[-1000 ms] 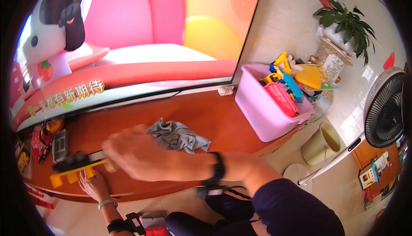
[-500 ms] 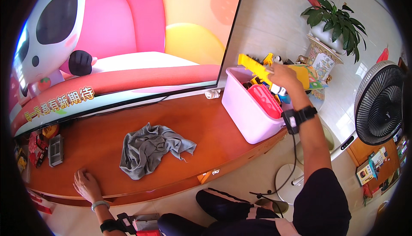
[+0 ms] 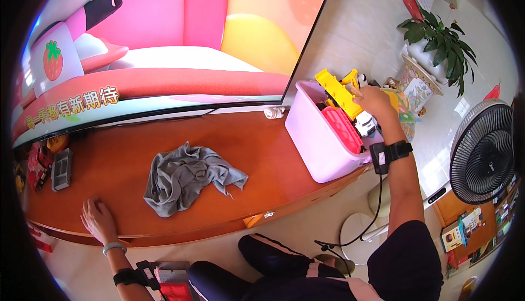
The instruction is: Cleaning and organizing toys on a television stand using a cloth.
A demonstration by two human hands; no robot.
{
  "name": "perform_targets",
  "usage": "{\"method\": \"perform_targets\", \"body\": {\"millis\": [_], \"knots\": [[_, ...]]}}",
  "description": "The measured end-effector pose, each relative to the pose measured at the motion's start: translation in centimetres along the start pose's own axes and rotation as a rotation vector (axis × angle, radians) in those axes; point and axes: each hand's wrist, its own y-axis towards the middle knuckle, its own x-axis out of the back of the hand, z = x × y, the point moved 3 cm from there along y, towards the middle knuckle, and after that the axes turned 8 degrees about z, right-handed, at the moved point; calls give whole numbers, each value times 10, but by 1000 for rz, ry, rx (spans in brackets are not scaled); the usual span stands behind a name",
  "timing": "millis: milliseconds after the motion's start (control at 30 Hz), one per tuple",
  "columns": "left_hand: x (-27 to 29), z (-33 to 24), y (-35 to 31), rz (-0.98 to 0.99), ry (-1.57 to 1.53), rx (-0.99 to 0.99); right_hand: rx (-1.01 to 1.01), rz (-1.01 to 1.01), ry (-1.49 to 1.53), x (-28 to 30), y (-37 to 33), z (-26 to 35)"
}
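A pink bin [image 3: 320,142] stands at the desk's [image 3: 126,164] right end. The right hand [image 3: 374,101] pinches a yellow toy [image 3: 339,90] above it; the left hand [image 3: 98,220] lies spread flat on the desk edge near a grey cloth [image 3: 186,178].

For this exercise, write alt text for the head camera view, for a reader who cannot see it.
A person's right hand reaches over a pink bin of toys, touching a yellow toy truck. Their left hand rests flat on the wooden cabinet, near a crumpled grey cloth below a large screen.

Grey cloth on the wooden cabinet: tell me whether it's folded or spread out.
Neither neatly folded nor spread flat: the grey cloth lies crumpled in a loose heap on the wooden cabinet, with creases and a corner trailing right.
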Motion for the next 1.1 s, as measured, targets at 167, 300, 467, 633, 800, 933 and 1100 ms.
{"method": "perform_targets", "body": {"millis": [167,300,467,633,800,933,1100], "knots": [[0,-6,1,5,-30,12,69,-104,-116,17,-4,29],[1,0,2,-20,-11,17,36,81,389,33,13,70],[18,0,1,-15,-15,-4,190,-210,-198,27,37,102],[17,-25,-2,-89,-42,-1,356,-202,-94,56,-41,176],[18,-15,-8,-54,-88,53,1108,6,371,-44,-107,296],[24,-22,-6,-46,-82,44,968,380,602,-98,-155,418],[17,-18,-3,-90,-72,-7,1103,99,405,-103,-180,480]]}}
